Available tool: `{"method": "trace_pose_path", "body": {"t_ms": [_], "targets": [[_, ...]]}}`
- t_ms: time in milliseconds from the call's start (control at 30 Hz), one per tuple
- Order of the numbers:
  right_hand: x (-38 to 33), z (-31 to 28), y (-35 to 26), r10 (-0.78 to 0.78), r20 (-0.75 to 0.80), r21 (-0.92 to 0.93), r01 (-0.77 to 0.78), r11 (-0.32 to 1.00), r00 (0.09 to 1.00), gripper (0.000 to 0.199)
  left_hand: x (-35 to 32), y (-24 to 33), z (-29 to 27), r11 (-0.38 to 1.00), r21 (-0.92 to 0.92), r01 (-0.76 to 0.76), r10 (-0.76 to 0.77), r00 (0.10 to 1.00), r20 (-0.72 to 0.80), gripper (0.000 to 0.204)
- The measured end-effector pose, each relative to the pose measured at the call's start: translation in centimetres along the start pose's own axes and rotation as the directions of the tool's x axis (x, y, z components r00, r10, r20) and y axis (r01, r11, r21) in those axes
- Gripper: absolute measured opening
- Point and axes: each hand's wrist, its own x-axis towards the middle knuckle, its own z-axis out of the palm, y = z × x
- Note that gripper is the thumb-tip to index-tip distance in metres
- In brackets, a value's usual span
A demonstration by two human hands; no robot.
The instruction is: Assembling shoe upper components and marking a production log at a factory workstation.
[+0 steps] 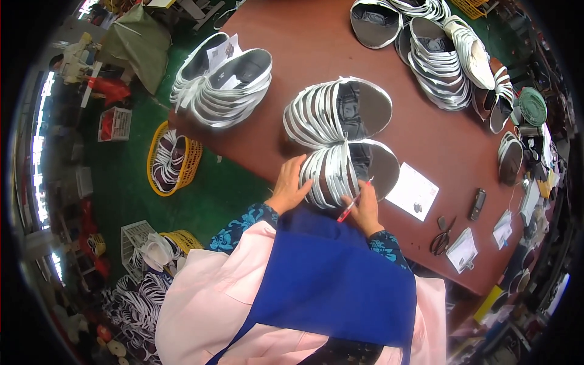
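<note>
Left hand (289,187): thumb and fingers apart against the near white-edged stack (328,176); steady, even pressure serves best.
Right hand (367,210): fingers clamped on a red pen (348,211); light control advised.

The broad reddish-brown table (280,36) looks smooth, faintly glossy; the nested white-edged shoe uppers (331,121), matt grey inside; the rectangular white sheet (412,190), smooth paper.

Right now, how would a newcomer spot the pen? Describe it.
On the brown table, find the two joined shoe stacks directly in front of the person. At the nearer stack, the right hand holds the pen slanting, its near end toward the blue apron. Its slim red body sets it apart from the white straps beside it.
</note>
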Motion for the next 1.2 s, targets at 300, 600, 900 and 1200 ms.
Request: {"method": "trace_pose_path", "body": {"t_ms": [300, 600, 900, 1200], "targets": [[-0.4, 0.4, 0.6, -0.044, -0.044, -0.004, 0.044, 0.999, 0.998, 0.056, -0.2, 0.6, -0.2, 0.993, -0.076, -0.085, 0.081, 0.995, -0.06, 0.061], [-0.4, 0.1, 0.3, -0.01, -0.031, 0.009, 0.011, 1.0, 0.999, 0.055, 1.5, 2.3, 0.4, 0.98, 0.036, -0.194, 0.196, 0.978, -0.068, 0.026], [-0.4, 0.2, 0.2, -0.04, -0.048, -0.007, 0.04, 0.999, 0.998, 0.055, 2.3, 5.0, 4.0, 0.99, 0.137, -0.032, 0.05, 0.99, -0.13, 0.039], [-0.3, 0.1, 0.1, -0.032, -0.035, 0.009, 0.032, 0.999, 0.999, 0.055, 3.5, 5.1, 3.9, 0.948, 0.183, -0.26, 0.275, 0.96, -0.06, 0.026]]}}
